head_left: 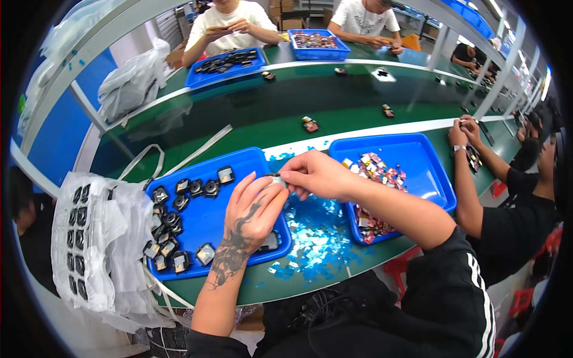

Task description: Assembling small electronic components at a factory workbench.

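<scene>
Blue scraps on counter; L hand + R hand, each grip pinching sm. part; R tray pcs plenty, prob. midway.

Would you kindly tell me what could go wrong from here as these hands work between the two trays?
The small part held between the left hand and right hand might slip and get lost among the blue scraps. Those scraps lie loose beside the left tray, so some could stray onto its black parts. The right forearm reaches over the right tray, so a bump might scatter its heaped pieces.
</scene>
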Demonstrator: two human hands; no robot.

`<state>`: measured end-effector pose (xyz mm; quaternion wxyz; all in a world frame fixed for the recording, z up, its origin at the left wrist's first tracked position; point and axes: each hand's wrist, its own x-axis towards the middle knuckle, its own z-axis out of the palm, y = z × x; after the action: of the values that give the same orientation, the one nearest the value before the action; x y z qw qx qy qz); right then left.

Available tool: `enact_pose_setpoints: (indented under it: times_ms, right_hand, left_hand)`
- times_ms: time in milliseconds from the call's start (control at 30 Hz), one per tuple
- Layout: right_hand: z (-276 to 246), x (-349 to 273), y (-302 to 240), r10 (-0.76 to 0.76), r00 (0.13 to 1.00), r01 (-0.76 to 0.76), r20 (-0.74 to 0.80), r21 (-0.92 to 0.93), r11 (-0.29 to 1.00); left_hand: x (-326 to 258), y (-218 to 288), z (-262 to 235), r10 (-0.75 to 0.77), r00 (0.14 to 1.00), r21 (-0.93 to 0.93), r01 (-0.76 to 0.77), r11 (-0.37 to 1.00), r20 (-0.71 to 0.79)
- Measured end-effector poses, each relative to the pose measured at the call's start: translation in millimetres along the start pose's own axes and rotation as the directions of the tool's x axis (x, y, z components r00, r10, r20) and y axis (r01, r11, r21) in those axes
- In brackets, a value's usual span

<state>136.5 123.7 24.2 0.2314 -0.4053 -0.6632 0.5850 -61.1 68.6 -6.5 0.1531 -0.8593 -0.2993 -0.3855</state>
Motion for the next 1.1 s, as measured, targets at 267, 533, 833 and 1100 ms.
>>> enact_pose_setpoints:
  times_ms: [267, 533, 833, 1100]
  right_hand:
    - [30, -39, 13, -0.026, 0.975, 0.106, -0.222, 0.356, 0.928]
    - [-117, -119, 54, -0.201, 0.763, -0.395, -0.614, -0.689, 0.608]
    - [-117, -123, 78, -0.146, 0.807, -0.374, -0.572, -0.686, 0.624]
    - [-97, -131, 40, -0.418, 0.697, -0.094, -0.583, -0.651, 0.753]
  left_hand:
    - [-2, 26, 14, -0.598, 0.666, -0.831, 0.557, 0.001, 0.446]
    - [-4, 23, 21, -0.559, 0.461, -0.688, 0.657, -0.307, 0.689]
    - [1, 26, 19, -0.534, 0.415, -0.658, 0.621, -0.425, 0.737]
    - [0, 26, 13, -0.597, 0.532, -0.735, 0.662, -0.149, 0.6]
